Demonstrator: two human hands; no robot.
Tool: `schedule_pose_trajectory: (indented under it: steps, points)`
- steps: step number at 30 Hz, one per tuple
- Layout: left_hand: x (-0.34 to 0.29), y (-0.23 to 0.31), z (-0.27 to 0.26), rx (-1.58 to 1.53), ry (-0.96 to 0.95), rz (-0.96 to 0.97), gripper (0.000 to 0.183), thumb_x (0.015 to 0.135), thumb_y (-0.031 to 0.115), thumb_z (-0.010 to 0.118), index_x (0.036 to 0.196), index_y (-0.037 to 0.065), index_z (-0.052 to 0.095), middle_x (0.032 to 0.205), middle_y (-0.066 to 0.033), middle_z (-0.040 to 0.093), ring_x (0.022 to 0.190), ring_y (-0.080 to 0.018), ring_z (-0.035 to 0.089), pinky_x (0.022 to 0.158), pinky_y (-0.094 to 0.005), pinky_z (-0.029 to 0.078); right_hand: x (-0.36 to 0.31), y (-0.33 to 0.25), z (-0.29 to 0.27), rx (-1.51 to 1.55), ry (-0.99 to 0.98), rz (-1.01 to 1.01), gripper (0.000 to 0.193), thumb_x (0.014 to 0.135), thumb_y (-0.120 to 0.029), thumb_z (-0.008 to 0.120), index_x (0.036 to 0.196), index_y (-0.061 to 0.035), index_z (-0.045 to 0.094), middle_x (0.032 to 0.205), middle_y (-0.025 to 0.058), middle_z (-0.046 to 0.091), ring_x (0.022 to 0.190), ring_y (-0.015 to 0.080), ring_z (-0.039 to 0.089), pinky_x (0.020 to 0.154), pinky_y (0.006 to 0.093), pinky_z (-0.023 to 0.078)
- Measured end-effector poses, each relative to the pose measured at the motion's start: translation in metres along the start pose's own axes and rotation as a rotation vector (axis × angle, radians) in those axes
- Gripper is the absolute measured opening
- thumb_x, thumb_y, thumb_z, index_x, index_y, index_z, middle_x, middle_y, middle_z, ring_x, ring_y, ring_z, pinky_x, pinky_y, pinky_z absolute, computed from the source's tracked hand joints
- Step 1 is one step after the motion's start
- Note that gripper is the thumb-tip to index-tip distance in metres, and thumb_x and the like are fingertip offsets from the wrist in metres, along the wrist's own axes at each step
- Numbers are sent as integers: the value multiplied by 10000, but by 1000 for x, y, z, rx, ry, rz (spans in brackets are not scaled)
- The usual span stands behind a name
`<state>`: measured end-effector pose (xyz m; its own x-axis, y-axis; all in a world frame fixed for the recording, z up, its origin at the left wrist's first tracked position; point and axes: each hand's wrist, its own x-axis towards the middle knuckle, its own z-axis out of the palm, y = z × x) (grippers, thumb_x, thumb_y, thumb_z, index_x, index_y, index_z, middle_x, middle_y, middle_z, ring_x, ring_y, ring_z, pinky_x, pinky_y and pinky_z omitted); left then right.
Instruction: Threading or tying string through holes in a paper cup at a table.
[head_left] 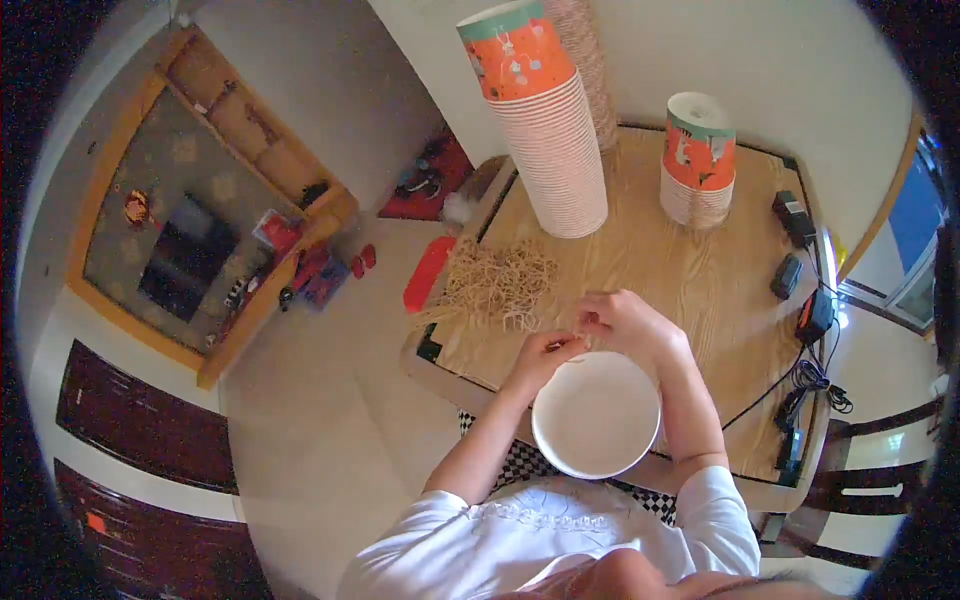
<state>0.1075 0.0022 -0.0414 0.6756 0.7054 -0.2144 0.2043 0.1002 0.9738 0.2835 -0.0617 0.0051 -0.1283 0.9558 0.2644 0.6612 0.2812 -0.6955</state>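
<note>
A round white paper bucket is close in front of me at the table's near edge, its open mouth facing up. At its far rim my left hand is closed, thumb and fingers pinched together. My right hand bends over beside it, fingers also pinched, their tips nearly meeting the left ones. A short bit of thin tan cord shows at the fingertips; the rest of it is hidden by the hands. Just beyond my left hand lies a loose tangled pile of tan cords.
A tall stack of orange-and-green printed paper buckets stands at the back, with a shorter stack to its right. Black adapters and a coiled cable lie along the table's right edge. A dark wooden chair is at the right.
</note>
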Motion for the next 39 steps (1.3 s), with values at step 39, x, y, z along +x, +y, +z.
schedule_pose_trajectory:
  steps: [39]
  points:
    - [-4,4,0,105,9,10,204,824,253,662,835,49,675,763,-16,651,722,-95,593,655,-256,482,-5,6,-3,8,20,-17,217,802,-69,573,1018,-62,569,783,134,624,717,296,616,644,370,479]
